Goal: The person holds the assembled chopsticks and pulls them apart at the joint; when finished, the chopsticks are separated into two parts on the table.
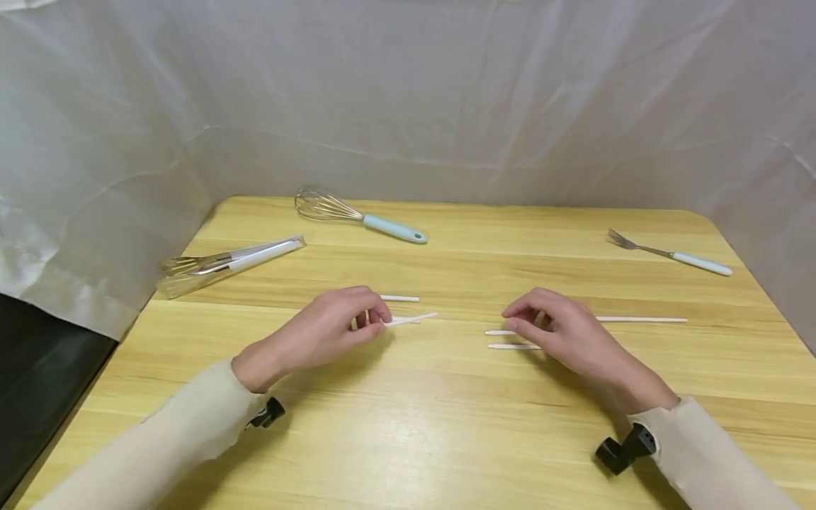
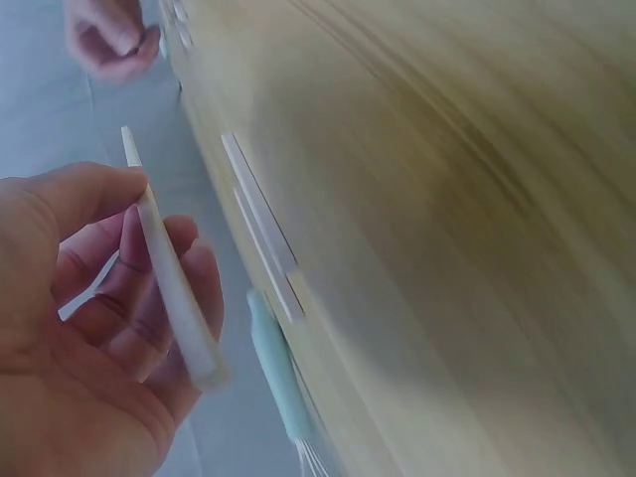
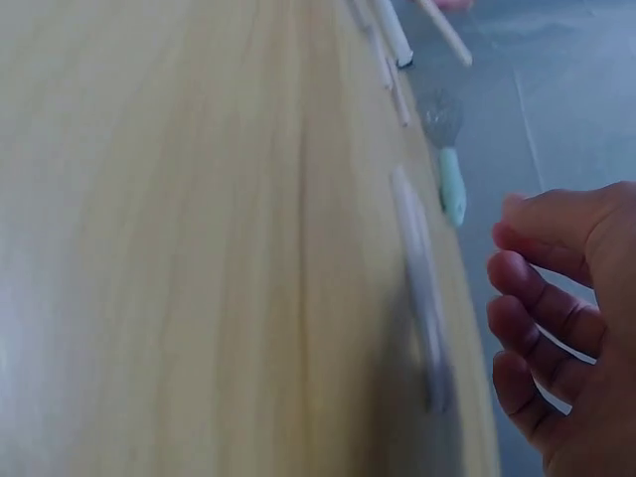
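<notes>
White stick [image 2: 173, 270] in left hand's [image 1: 319, 327] pinch

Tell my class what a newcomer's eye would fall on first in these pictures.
Probably the left hand, left of centre in the head view, pinching a white stick above the wooden table. Opposite it, the right hand hovers, holding nothing, over more white sticks. Behind them, the pale-blue-handled whisk likely stands out near the table's far edge.
</notes>
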{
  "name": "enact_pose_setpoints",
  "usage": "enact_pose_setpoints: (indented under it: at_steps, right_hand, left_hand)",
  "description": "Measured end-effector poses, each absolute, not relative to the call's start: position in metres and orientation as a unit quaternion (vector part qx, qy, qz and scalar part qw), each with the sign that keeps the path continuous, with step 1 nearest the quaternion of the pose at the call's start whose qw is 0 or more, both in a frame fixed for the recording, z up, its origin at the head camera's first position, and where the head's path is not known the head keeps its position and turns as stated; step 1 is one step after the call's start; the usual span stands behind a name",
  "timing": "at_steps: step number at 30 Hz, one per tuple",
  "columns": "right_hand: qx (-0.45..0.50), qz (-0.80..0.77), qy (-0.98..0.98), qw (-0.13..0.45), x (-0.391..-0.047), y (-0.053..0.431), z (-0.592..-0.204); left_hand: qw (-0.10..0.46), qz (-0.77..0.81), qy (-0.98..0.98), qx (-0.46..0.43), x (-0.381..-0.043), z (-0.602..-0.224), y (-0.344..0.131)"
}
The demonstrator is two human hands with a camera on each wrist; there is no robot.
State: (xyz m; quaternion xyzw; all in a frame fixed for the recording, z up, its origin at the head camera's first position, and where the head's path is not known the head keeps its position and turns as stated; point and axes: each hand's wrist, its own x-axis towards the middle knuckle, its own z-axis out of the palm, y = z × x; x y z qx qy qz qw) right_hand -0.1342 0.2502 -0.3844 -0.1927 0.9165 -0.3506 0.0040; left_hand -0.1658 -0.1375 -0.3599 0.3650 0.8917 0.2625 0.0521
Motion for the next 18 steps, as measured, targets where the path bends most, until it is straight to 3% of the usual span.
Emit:
enact_pose_setpoints:
  at_steps: [8,18]
  right_hand:
    - [-0.244,-0.393,0.886,-0.018,-0.123,0.227,-0.371]
    - [-0.280,-0.411,0.868,0.007,-0.111,0.205,-0.376]
  left_hand:
    - [0.064,0.261,0.873,0.406,-0.158,-0.356,-0.104]
    - [0.059,0.268,0.850,0.450,-0.148,-0.356,-0.076]
